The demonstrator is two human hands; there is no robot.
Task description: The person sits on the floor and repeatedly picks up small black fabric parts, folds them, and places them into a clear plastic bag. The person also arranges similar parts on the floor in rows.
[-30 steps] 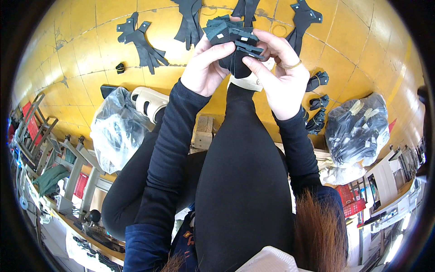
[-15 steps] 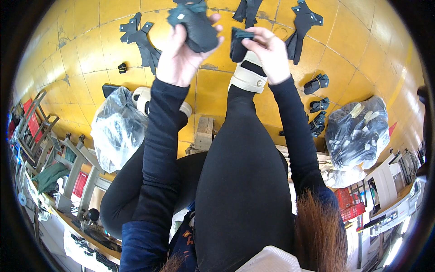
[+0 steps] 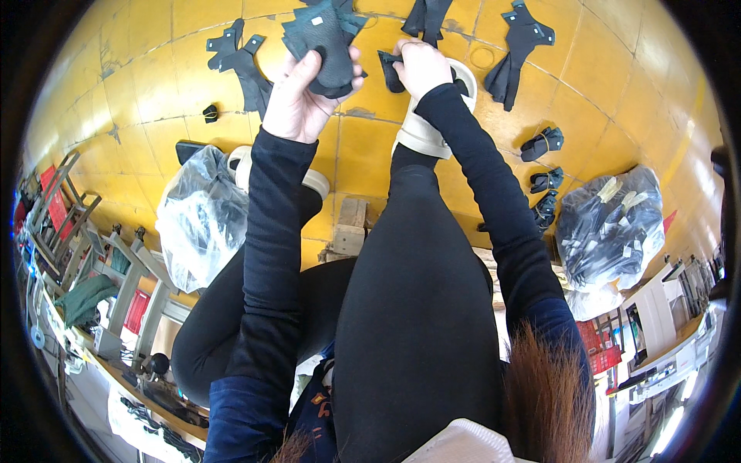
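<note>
A stack of dark grey-green cut pieces, leather-like with a small pale sticker on top, rests in my left hand. The thumb presses its near side and the fingers curl round the other; its upper edges fan apart. To the right, my right hand pinches a smaller bundle of dark pieces above the floor, just beyond my cream shoe. The back of that hand hides most of its fingers. A gap separates the two bundles.
Piles of dark cut pieces lie on the yellow tiled floor, with another pile at the far right. Several banded bundles sit near a clear bag of dark pieces. A second plastic bag stands left of my legs.
My right hand has shifted left and turned its back upward, still with the small bundle. The stack in my left hand now tilts upright, its top edges spread.
</note>
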